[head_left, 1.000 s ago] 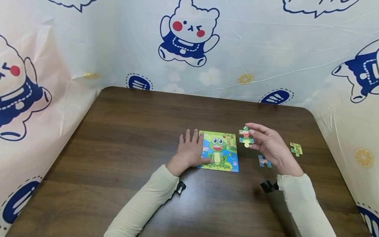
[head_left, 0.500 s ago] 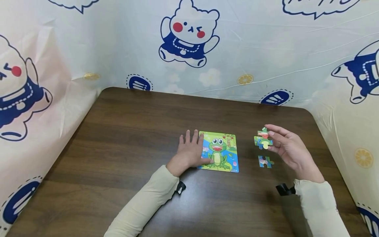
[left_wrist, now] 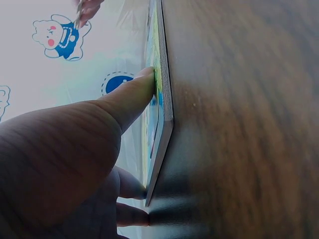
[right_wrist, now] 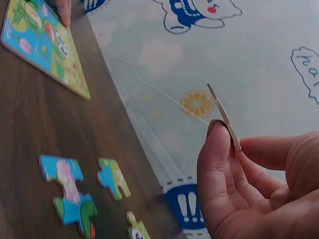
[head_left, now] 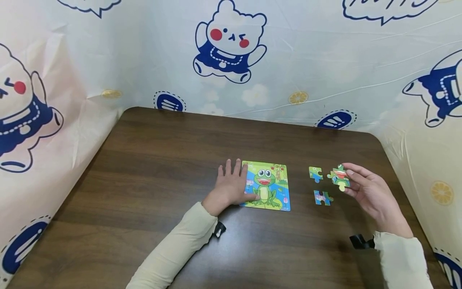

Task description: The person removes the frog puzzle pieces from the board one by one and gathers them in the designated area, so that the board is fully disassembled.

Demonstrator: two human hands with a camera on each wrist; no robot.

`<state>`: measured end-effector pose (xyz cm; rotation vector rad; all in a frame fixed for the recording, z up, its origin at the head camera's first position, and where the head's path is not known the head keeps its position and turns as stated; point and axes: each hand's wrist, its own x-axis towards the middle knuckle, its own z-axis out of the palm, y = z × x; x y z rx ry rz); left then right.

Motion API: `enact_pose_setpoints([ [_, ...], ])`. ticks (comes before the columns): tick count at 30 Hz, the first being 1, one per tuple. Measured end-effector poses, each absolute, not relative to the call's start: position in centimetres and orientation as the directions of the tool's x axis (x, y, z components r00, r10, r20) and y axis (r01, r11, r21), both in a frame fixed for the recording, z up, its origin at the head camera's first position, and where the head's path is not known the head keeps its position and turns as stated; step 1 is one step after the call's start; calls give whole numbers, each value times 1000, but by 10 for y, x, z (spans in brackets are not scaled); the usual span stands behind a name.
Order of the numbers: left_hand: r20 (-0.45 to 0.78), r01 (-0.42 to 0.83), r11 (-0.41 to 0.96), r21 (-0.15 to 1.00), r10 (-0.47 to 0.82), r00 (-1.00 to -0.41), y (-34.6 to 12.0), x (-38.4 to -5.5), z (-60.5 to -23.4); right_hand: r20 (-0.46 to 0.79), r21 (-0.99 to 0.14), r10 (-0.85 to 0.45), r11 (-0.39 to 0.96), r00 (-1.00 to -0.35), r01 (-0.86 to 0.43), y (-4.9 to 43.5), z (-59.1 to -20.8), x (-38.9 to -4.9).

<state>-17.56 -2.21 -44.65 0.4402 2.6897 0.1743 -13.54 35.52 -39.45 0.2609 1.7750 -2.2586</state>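
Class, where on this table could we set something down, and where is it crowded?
The table is bare left of the left hand, between the frog board and printed sheet, and between the sleeves. Crowded: right of the board, with loose puzzle pieces and the right hand.

Two bare hands showed, a left hand (head_left: 230, 188) and a right hand (head_left: 377, 196), with two long cream fabric sleeves (head_left: 173, 249). There was one flat, square, frog-printed board (head_left: 275, 173) and four small, multicoloured, interlocking puzzle pieces (head_left: 323, 198): one held, three on one dark-brown wood-grain table (head_left: 144, 180). The head view held three navy-clothed white bears (head_left: 229, 46) and three round yellow-orange fruit slices (head_left: 298, 97), all printed.
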Motion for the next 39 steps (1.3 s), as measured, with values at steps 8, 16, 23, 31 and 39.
enact_pose_setpoints([
  [8,-370,271,943,193,326,-870,-23,-175,-448,-296,-914,-69,-270,-953,303,374,-398,-125],
  [16,-370,272,942,195,328,-869,-23,-176,-448,-289,-898,-71,-325,-955,296,393,-401,-115],
  [23,-366,277,940,200,334,-869,-24,-176,-449,-266,-894,-75,-355,-961,274,403,-403,-112],
  [31,-369,274,941,200,331,-868,-24,-176,-448,-284,-896,-73,-333,-956,292,405,-406,-114],
  [39,-378,273,943,188,326,-866,-21,-176,-447,-352,-900,-59,-252,-934,355,405,-421,-115],
])
